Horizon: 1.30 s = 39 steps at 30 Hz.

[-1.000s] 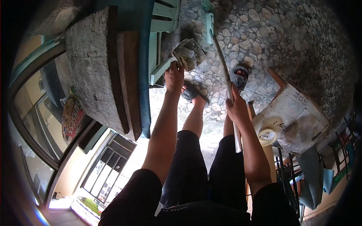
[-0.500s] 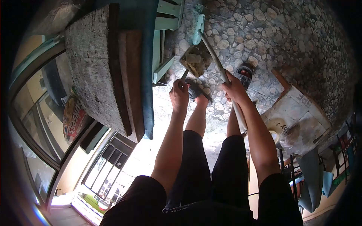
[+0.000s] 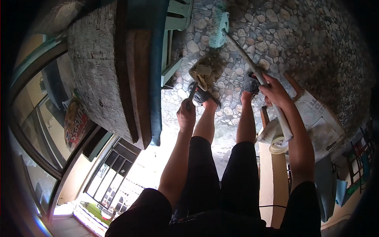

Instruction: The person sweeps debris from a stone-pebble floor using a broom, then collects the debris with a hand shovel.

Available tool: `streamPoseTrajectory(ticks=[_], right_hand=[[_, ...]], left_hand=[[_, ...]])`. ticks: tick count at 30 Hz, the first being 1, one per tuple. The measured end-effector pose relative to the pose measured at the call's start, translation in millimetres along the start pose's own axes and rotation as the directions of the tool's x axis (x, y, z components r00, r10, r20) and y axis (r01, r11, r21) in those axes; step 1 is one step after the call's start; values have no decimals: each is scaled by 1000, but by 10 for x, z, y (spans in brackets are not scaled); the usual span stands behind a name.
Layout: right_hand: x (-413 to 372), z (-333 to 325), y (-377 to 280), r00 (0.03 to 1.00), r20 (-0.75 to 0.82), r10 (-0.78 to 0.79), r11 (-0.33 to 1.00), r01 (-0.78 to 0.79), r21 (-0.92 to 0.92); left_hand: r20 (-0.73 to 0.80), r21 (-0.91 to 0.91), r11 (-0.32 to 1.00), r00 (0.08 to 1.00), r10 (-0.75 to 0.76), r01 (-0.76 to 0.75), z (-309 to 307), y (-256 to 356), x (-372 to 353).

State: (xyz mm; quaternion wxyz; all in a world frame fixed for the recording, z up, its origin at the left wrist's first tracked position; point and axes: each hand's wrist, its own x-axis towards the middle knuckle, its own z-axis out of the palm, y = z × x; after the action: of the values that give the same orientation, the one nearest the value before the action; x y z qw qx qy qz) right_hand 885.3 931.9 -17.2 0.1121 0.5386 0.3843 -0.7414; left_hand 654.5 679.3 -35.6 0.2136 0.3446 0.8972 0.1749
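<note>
My left hand (image 3: 186, 114) is closed around the dark handle of a dustpan (image 3: 192, 73). The dustpan is low, just beyond my left foot, with some pale and brown debris in it. In my right hand (image 3: 275, 93) is the long pale stick of a broom (image 3: 245, 56), slanting up and left across the view. The broom's teal head and bristles (image 3: 219, 31) are on the stone floor beyond the dustpan, apart from it.
Pebbled stone floor (image 3: 276, 39) spreads ahead. A green wooden bench (image 3: 172, 73) and weathered boards (image 3: 96, 71) stand at left. At right are a worn printed board (image 3: 316, 118) and a roll of tape (image 3: 278, 145). My sandalled feet (image 3: 249, 83) are near the dustpan.
My right hand has swung right, and the broom head has moved right, away from the dustpan. My left hand has drawn slightly closer to me, and the dustpan's tilt has changed.
</note>
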Motion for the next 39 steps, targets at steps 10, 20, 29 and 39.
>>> streamPoseTrajectory(ticks=[10,20,29,39], right_hand=[[498,176,11,986,167,19,961,29,-276],[156,-603,-155,971,52,234,927,-207,-313],[-119,-1102,-351,918,148,367,929,-368,-23],[-313,-1115,-281,912,-333,-238,864,42,-502]], left_hand=[[-30,7,1000,1000,-2,2,-147,-156,-411],[-37,4,999,998,41,-41,-216,-202,-445],[-56,22,993,992,113,-112,-113,-157,-255],[-95,-63,988,987,133,-139,292,196,130]])
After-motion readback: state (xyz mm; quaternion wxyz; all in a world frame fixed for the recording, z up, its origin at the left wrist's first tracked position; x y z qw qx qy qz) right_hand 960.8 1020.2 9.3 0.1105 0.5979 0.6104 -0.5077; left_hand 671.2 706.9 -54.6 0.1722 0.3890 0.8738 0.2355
